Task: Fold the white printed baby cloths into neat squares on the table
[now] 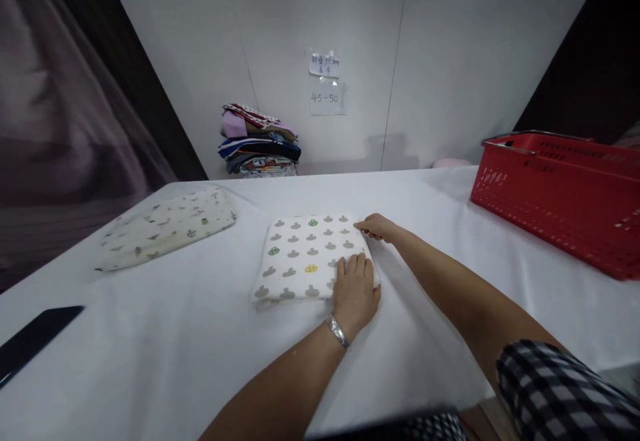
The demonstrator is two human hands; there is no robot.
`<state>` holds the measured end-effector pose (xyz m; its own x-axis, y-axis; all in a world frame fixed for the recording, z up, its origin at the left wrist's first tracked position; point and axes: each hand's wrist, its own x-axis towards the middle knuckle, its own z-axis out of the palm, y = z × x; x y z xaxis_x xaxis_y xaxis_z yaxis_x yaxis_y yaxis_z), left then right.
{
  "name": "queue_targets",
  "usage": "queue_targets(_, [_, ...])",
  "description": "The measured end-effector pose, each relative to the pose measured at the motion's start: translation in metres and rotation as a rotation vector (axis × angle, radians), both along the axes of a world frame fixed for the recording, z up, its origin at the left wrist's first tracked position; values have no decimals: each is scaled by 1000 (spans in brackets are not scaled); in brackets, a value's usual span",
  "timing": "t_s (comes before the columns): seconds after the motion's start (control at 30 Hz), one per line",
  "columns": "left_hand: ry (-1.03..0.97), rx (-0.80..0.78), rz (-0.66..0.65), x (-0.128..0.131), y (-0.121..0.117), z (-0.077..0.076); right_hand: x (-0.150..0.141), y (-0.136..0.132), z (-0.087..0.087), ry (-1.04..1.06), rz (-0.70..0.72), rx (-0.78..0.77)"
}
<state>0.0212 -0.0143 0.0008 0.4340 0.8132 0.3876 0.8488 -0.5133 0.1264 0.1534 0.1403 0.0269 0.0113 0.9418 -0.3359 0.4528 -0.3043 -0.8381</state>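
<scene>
- Nearest us, a checked sleeve [560, 387] covers part of our right arm, and a dark flat slab [40, 337] lies on the white table [175, 341] off to our left
- Our left hand [356, 291], with a bracelet [338, 331] at the wrist, rests on the near right corner of the folded cloth [300, 247], its fingers extended and loosely side by side on top; how hard they press we cannot tell
- The cloth lies flat mid-table, directly ahead of us; it stretches leftward from our fingers, and its long axis seems to run left to right, though the slant of view shortens its depth
- Our right hand [379, 227] is at the far right corner, thumb and forefinger seemingly pinching the edge; the left sits further over the cloth, the right only at its border
- Well apart, another cloth [165, 231] lies left and a red basket [555, 194] stands right
- Farthest, we see a fabric pile [260, 141] and paper signs [327, 99] on the wall [450, 47]
</scene>
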Motion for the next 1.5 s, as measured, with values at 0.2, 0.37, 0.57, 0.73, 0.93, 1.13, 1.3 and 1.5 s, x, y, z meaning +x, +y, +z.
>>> queue_targets(0.2, [-1,20,-9,0,0,0,-2,-8,5,-32,27,8])
queue_targets(0.37, [-2,10,-11,0,0,1,-4,-6,4,-2,38,46])
queue_targets(0.57, [-16,4,-21,-1,0,1,-2,-9,-8,6,23,-9])
queue_targets(0.73, [-26,-4,-31,-1,0,2,-2,-16,-12,-12,15,-4])
queue_targets(0.93, [-31,-6,-28,-1,-1,3,-1,-30,-9,-56,54,78])
queue_targets(1.13, [-22,-4,-19,-1,0,1,-2,-36,-22,-212,62,199])
queue_targets(1.3, [-25,-12,-20,-1,0,1,-4,-36,-16,-393,65,308])
queue_targets(1.5, [-43,-7,-32,-1,-1,1,-38,-43,11,-419,301,708])
